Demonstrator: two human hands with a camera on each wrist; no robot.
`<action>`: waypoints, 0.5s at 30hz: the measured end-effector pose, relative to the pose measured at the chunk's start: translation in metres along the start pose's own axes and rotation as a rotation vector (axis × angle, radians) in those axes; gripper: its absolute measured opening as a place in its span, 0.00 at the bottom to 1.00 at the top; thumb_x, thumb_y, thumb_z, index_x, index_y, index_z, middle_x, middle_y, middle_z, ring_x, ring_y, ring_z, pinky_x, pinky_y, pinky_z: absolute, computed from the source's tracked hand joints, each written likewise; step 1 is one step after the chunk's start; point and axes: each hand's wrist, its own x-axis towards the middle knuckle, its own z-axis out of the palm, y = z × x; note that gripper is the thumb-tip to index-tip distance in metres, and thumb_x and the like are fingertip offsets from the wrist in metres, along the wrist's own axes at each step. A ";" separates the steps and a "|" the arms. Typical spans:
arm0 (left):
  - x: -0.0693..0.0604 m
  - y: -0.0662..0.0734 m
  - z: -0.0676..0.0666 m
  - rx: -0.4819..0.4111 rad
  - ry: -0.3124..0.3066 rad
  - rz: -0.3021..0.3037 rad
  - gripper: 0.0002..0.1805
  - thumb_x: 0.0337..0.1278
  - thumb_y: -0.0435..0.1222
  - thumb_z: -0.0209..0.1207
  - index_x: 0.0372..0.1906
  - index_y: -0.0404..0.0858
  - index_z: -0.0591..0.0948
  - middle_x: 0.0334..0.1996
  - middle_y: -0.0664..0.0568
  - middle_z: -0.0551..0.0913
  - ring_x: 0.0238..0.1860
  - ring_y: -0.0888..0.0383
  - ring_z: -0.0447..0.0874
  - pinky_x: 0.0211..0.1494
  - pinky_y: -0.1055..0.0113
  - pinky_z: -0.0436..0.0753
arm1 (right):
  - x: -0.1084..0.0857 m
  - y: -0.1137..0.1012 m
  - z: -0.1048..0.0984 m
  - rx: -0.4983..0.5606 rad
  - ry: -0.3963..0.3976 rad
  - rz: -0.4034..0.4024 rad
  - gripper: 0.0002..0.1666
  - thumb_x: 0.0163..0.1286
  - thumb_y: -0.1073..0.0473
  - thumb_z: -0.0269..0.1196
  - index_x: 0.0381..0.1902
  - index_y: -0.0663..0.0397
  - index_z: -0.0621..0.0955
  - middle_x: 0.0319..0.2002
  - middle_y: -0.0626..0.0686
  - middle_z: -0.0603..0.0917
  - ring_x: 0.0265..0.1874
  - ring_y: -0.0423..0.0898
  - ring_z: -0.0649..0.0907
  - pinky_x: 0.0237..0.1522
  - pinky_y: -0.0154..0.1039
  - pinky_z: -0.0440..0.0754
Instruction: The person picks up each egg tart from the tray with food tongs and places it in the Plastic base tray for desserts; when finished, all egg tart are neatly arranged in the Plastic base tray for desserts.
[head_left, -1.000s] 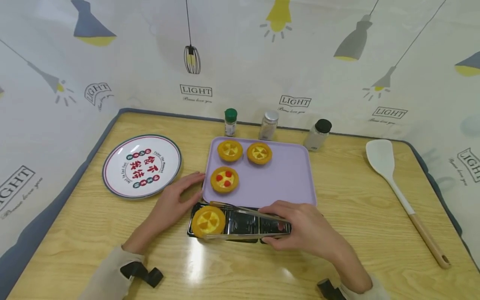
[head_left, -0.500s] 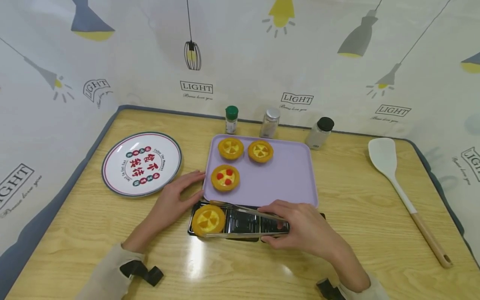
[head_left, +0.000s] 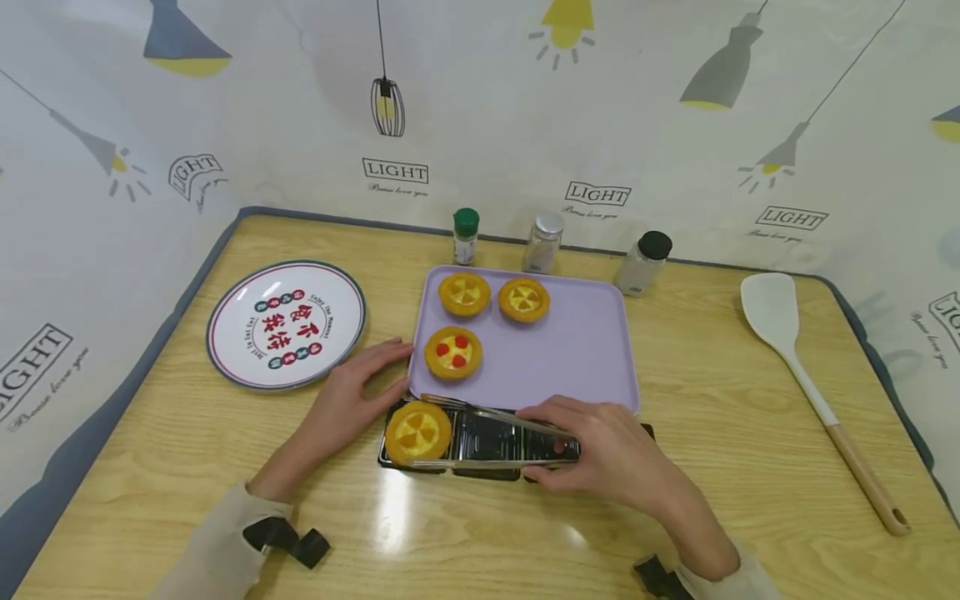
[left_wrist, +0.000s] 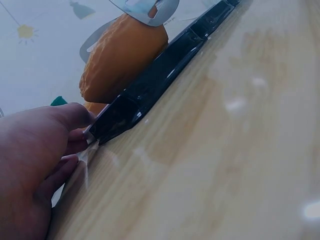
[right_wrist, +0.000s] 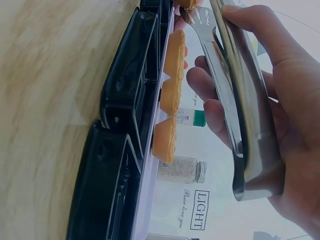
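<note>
Tongs (right_wrist: pixel 247 100) still flanking the black container (head_left: pixel 487 440)'s unlifted tart (head_left: pixel 417 433).
Right hand (head_left: pixel 603 446) is gripping them; relaxed left hand (head_left: pixel 347 407) is touching lilac tray (head_left: pixel 555 350).

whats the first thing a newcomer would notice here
Probably the right hand gripping metal tongs around an egg tart at the left end of the black container. Beyond it lies a lilac tray with three more tarts toward its left. Left of that tray, a white plate with red Chinese characters stands out.
</note>
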 end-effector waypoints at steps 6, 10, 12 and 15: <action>0.000 0.000 0.000 0.000 0.002 0.003 0.25 0.62 0.41 0.65 0.64 0.45 0.77 0.66 0.51 0.73 0.68 0.54 0.66 0.71 0.53 0.64 | 0.001 0.001 0.001 0.005 0.004 -0.005 0.29 0.56 0.42 0.73 0.55 0.42 0.81 0.41 0.39 0.83 0.23 0.31 0.78 0.23 0.28 0.75; 0.000 -0.002 0.000 -0.002 0.004 0.016 0.25 0.63 0.42 0.64 0.64 0.45 0.77 0.65 0.51 0.73 0.68 0.54 0.66 0.71 0.53 0.64 | 0.001 0.001 -0.001 0.035 0.027 -0.007 0.32 0.55 0.41 0.74 0.57 0.40 0.80 0.42 0.38 0.83 0.25 0.33 0.79 0.25 0.30 0.77; 0.000 -0.003 0.001 -0.002 0.006 0.021 0.25 0.63 0.42 0.64 0.64 0.45 0.77 0.65 0.51 0.73 0.68 0.54 0.66 0.71 0.53 0.64 | 0.000 0.001 -0.005 0.056 0.069 -0.011 0.34 0.53 0.41 0.75 0.58 0.40 0.80 0.44 0.38 0.83 0.28 0.35 0.80 0.28 0.32 0.79; -0.001 -0.005 0.002 -0.004 0.006 0.023 0.25 0.63 0.42 0.64 0.64 0.45 0.77 0.65 0.51 0.73 0.68 0.54 0.66 0.71 0.53 0.64 | -0.001 0.002 -0.014 0.078 0.178 0.007 0.38 0.51 0.44 0.77 0.59 0.43 0.79 0.44 0.38 0.82 0.30 0.37 0.81 0.28 0.31 0.81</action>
